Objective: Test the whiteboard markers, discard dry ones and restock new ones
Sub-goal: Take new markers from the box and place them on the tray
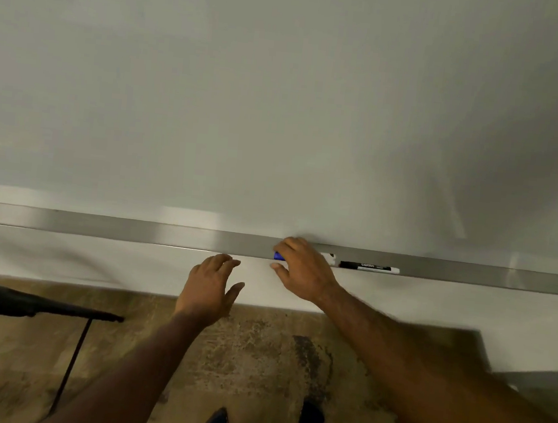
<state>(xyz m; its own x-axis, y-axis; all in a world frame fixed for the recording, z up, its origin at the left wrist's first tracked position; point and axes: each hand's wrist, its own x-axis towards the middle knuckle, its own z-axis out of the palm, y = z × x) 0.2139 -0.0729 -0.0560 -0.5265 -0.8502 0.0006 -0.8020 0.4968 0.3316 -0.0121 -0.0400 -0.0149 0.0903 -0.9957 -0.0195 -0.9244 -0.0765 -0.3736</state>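
Observation:
A blank whiteboard [282, 92] fills the upper view, with a long metal tray [99, 224] along its bottom edge. My right hand [302, 270] lies over a blue-capped marker [278, 256] in the tray, fingers curled around it; only its blue end and a white tip at the hand's right side show. A black-capped white marker [369, 267] lies flat in the tray just right of that hand. My left hand [210, 286] hovers below the tray, fingers spread, holding nothing.
A dark chair or table edge with thin legs [30, 306] stands at the lower left. Worn brown floor [256, 362] runs beneath the wall, and my shoes [310, 422] show at the bottom.

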